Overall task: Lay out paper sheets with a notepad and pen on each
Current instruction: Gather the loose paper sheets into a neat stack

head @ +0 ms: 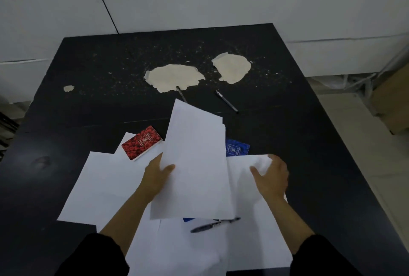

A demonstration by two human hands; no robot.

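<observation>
1. Black sleeves [95, 255] cover both my forearms at the bottom edge, above loose paper sheets [104, 189] spread over the near part of the dark surface [309, 142].
2. My left hand [155, 178] pinches a lifted stack of sheets [197, 165] by its left edge, thumb on top; the stack tilts away from me.
3. My right hand [271, 176] curls its fingers over the corner of a flat sheet [247, 187] just right of the stack.
4. One pen [214, 224] lies on the sheets between my forearms, beside a blue corner that peeks from under the stack.
5. Left of the stack sits a red notepad [142, 142]; a blue notepad [237, 147] shows at its right.
6. Farther off lie another pen [226, 101] and a partly hidden one [181, 94]; bare dark surface stretches to the left and right edges, with pale peeled patches [174, 77] toward the far edge.
</observation>
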